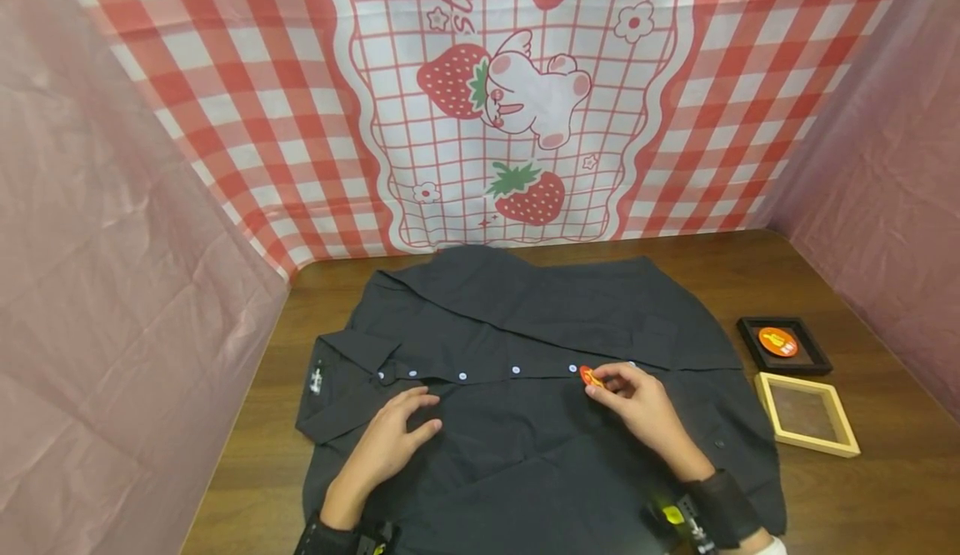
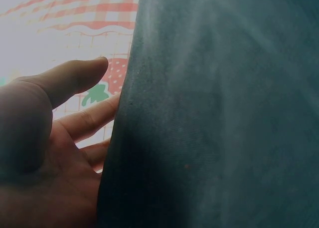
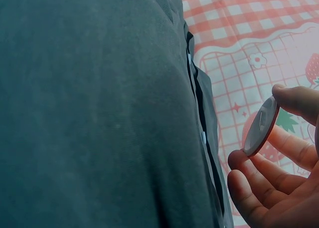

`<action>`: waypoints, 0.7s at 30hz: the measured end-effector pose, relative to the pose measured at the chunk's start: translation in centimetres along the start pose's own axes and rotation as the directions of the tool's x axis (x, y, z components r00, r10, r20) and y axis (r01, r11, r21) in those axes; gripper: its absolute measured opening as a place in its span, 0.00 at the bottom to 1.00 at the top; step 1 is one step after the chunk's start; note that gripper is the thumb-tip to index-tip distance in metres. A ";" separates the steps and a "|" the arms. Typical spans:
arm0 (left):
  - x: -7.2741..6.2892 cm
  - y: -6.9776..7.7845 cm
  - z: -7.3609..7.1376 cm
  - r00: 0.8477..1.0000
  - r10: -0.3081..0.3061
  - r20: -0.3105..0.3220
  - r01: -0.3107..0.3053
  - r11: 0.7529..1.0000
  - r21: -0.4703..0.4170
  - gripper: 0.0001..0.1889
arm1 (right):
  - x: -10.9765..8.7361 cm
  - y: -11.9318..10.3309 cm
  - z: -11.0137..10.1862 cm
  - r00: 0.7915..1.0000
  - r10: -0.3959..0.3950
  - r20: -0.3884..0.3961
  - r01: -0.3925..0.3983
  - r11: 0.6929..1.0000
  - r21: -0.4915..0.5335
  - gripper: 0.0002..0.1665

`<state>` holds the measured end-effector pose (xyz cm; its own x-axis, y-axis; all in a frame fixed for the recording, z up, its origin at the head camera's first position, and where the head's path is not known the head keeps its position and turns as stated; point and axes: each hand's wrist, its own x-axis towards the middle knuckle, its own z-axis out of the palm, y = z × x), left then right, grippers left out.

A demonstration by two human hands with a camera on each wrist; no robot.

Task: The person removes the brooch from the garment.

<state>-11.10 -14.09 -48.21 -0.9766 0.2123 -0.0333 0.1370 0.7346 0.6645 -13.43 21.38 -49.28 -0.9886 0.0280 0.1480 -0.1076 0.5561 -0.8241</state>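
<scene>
A dark button-up shirt (image 1: 495,488) lies spread on the wooden table, its collar (image 1: 348,351) to the left and a row of pale buttons running across the middle. Between thumb and fingertips, my right hand (image 1: 641,405) pinches a round red-orange pin badge (image 1: 591,377) above the shirt, near the button line. The badge's pale back with a thin metal pin faces the right wrist camera (image 3: 261,124). My left hand (image 1: 393,434), fingers relaxed and holding nothing, is over the shirt's front near the collar. In the left wrist view, dark cloth (image 2: 214,108) hides its fingertips.
At the right of the table is a black frame (image 1: 795,368) with another orange badge (image 1: 777,342) in it. A pale wooden frame (image 1: 817,447) sits just nearer. Behind hangs a strawberry-print checked cloth (image 1: 540,122), with pink curtains (image 1: 135,288) at both sides.
</scene>
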 end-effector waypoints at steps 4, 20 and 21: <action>0.0 0.0 0.0 1.000 0.000 0.001 0.000 1.000 0.003 0.17 | 0.0 0.1 0.0 1.000 -0.006 -0.004 0.006 1.000 -0.006 0.14; 0.0 0.2 0.1 1.000 0.003 0.002 -0.003 1.000 0.010 0.17 | -0.1 0.3 -0.5 1.000 -0.007 -0.012 0.007 1.000 -0.010 0.14; 0.0 0.2 0.1 1.000 0.002 0.002 -0.002 1.000 0.010 0.17 | -0.1 0.4 -0.5 1.000 -0.011 -0.014 0.010 1.000 -0.010 0.14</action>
<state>-11.07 -13.88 -48.18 -0.9761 0.2146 -0.0333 0.1404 0.7407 0.6570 -13.33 21.97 -49.34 -0.9858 0.0340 0.1645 -0.1169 0.5644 -0.8172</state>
